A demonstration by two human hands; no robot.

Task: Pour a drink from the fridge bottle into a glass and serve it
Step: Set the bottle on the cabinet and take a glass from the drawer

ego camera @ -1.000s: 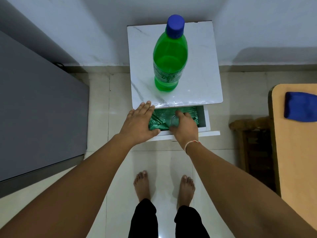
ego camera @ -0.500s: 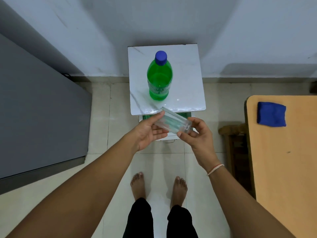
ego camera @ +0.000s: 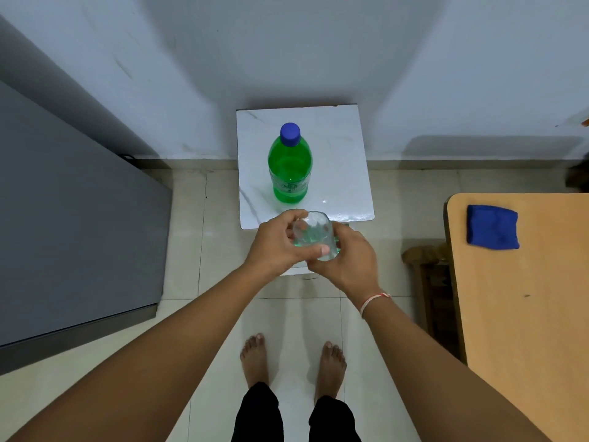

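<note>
A green plastic bottle (ego camera: 290, 169) with a blue cap stands upright and capped on the small white marble-top table (ego camera: 338, 148). Just in front of the table's near edge I hold a clear empty glass (ego camera: 314, 232), its mouth turned up toward me. My left hand (ego camera: 277, 244) grips the glass from the left, thumb across its front. From the right and below, my right hand (ego camera: 347, 260) wraps its fingers around the same glass. Both hands hide the table's drawer below.
A grey fridge (ego camera: 73, 237) fills the left side. A wooden table (ego camera: 522, 314) with a folded blue cloth (ego camera: 492, 227) stands at the right, with a dark wooden stool (ego camera: 425, 260) beside it. My bare feet (ego camera: 293, 358) stand on the tiled floor.
Both hands lifted the glass out of the drawer under the table. It lay sideways between my fingertips half a second ago; now it is turned mouth-up and both hands wrap it.
</note>
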